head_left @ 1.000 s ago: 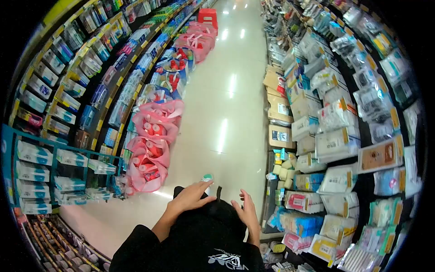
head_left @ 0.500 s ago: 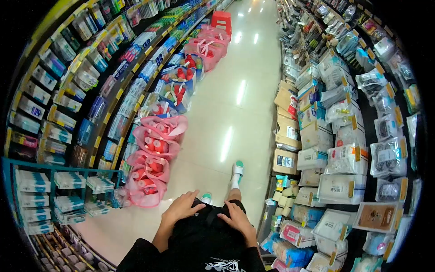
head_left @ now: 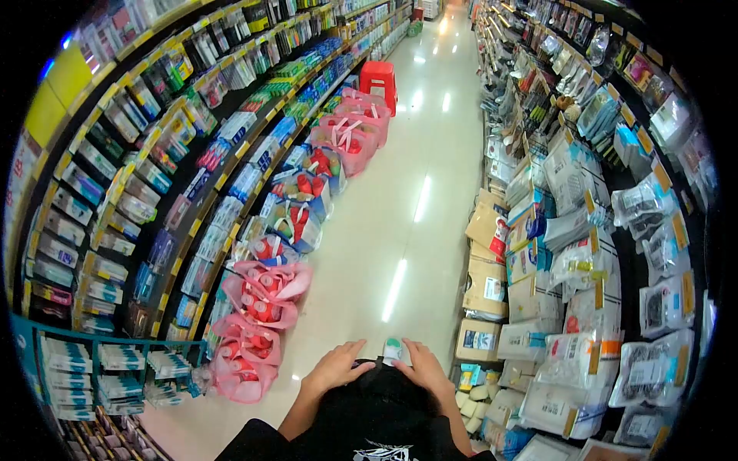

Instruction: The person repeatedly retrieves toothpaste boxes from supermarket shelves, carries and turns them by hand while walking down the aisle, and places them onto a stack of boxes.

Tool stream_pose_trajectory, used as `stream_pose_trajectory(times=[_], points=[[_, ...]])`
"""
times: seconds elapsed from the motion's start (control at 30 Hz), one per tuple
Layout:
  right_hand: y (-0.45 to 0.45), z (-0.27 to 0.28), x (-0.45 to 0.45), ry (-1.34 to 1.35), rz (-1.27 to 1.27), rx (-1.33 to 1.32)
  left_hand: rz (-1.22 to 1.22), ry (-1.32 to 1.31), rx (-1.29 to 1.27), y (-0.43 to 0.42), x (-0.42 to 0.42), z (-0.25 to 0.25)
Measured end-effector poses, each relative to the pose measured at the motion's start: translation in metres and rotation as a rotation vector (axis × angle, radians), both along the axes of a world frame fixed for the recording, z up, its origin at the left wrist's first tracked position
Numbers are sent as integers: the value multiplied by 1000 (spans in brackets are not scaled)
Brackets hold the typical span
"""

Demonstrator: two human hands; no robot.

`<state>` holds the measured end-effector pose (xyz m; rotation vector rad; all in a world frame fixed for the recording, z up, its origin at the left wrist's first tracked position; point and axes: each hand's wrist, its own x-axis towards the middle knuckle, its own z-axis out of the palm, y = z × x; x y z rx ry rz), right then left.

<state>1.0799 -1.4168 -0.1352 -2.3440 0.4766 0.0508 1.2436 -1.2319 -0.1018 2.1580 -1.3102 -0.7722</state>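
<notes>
My left hand [head_left: 332, 370] is held in front of my waist, palm down, fingers stretched forward and nothing in it. Level with it on the other side, my right hand [head_left: 427, 370] is also open and bare. Both sit at the edge of my black clothing [head_left: 369, 415]; whether they rest on it I cannot tell. Between them, a white and green shoe [head_left: 393, 349] shows on the floor. Neither hand touches any goods.
Pink bags with red bottles [head_left: 261, 300] line the aisle's left side, below shelves of boxed toothpaste [head_left: 246, 180]. A red stool [head_left: 378, 81] stands farther along. Packaged goods [head_left: 530, 300] hang on the right. A teal rack [head_left: 92, 369] is near left. The pale tiled floor [head_left: 361, 253] runs ahead.
The view has tilted up, showing more of the aisle ahead. My hands appear lower and farther right in view, still open. One shoe now shows between them instead of two.
</notes>
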Motion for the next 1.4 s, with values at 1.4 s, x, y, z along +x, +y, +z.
stream_pose_trajectory(times=[1.4], points=[[-325, -29, 485, 344, 365, 16, 327, 150, 34, -286, 447, -30]])
